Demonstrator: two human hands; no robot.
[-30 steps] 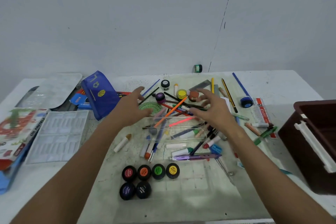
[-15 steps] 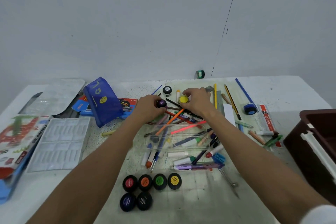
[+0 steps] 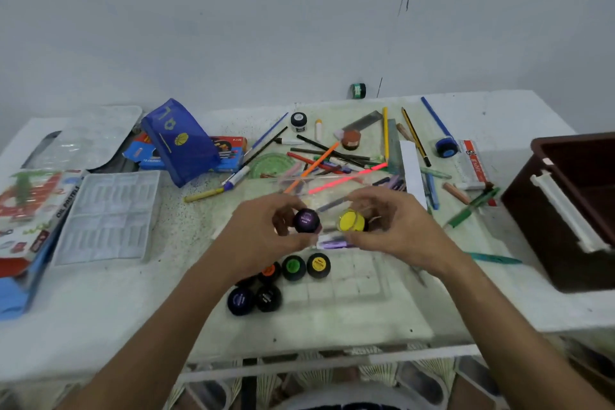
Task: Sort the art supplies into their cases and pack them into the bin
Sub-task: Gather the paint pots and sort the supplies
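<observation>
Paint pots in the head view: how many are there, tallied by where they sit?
Held: 2, purple pot in left hand, yellow pot in right hand
Near cluster: 5 clearly seen; the left wrist may hide another
Farther back: 4, white-lidded pot, brown pot, blue pot, green pot
Total: 11

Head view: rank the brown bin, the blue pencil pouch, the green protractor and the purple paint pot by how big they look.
1. Brown bin, cut off by the frame edge.
2. Blue pencil pouch.
3. Green protractor, partly covered by pens.
4. Purple paint pot, in the left hand and raised nearer the camera, so it looks larger than it would lying flat.
</observation>
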